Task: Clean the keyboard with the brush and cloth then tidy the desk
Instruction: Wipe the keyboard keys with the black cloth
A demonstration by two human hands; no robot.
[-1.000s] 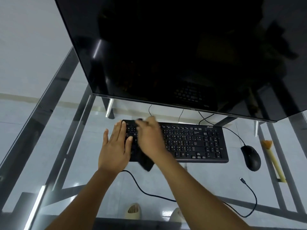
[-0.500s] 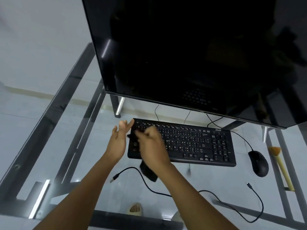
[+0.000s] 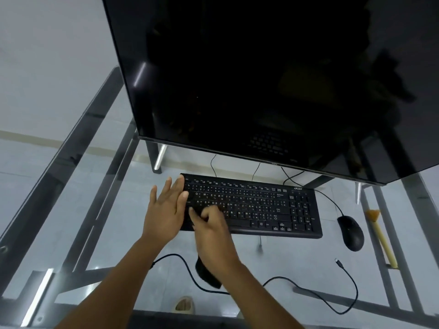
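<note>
A black keyboard [image 3: 256,205] lies on the glass desk [image 3: 107,233] below a big dark monitor [image 3: 261,79]. My left hand [image 3: 166,210] is flat and open, its fingertips resting at the keyboard's left end. My right hand [image 3: 211,231] is closed on a black cloth [image 3: 206,273] and presses it on the keyboard's lower left keys; the cloth's loose end hangs below my wrist. A brush [image 3: 380,236] with a yellow handle and orange bristles lies on the desk at the far right, apart from both hands.
A black mouse [image 3: 351,232] sits right of the keyboard, its cord running behind. A loose black cable [image 3: 308,290] with a plug end curls across the near desk. Metal frame bars and a sandal [image 3: 183,305] show through the glass.
My right hand with the cloth has slid from the keyboard's top left corner down to its lower left keys. My left hand lifted and came back flat at the left end.
</note>
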